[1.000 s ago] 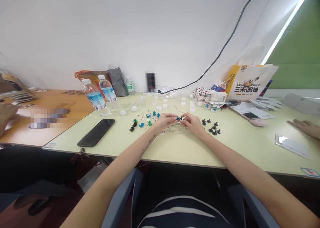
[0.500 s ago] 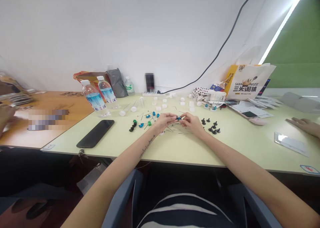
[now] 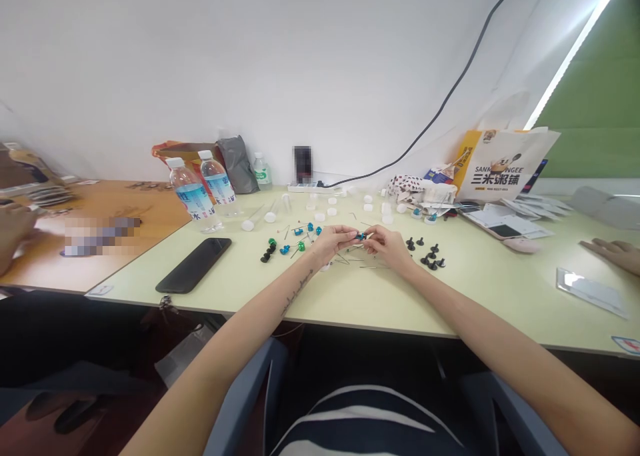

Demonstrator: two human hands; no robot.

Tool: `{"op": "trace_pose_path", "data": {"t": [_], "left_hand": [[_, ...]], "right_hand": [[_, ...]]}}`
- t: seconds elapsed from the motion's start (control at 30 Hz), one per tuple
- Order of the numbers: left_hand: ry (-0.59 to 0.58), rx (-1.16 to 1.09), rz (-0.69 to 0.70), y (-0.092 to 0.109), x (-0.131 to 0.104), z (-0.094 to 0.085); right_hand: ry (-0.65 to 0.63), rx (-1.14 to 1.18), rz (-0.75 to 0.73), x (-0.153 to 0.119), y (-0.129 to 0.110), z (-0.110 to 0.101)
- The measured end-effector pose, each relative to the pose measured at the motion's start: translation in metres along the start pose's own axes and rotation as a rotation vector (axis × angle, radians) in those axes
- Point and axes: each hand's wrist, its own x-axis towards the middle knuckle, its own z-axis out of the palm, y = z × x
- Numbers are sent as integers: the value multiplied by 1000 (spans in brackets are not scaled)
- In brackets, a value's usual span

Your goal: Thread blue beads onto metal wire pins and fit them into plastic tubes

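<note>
Over the middle of the pale table, my left hand [image 3: 334,240] and my right hand [image 3: 387,243] meet fingertip to fingertip. Between them they pinch a small blue and black plastic part [image 3: 361,236]; its exact kind is too small to make out. Thin metal pins [image 3: 343,259] lie beneath and beside my hands. To the left are loose blue parts [image 3: 299,232], green parts [image 3: 301,246] and a row of black parts [image 3: 268,252]. Right of my right hand stand several black pieces with flat round bases and stems [image 3: 433,259].
A black phone [image 3: 194,265] lies at left, before two water bottles [image 3: 193,196]. White caps [image 3: 332,211] and clear tubes [image 3: 250,224] sit behind my hands. A paper bag [image 3: 505,163] stands back right. Other people's hands [image 3: 613,253] rest at both sides.
The whole view has shifted slightly, so things appear a little farther right. Both hands keep their pinch on the small blue and black part, which has turned slightly.
</note>
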Motion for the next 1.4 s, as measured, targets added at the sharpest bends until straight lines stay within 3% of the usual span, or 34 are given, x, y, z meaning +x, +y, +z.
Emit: {"op": "trace_pose_path", "data": {"t": [1.4], "left_hand": [[7, -24, 11, 3, -1, 2]], "right_hand": [[51, -51, -10, 0, 2, 0]]}}
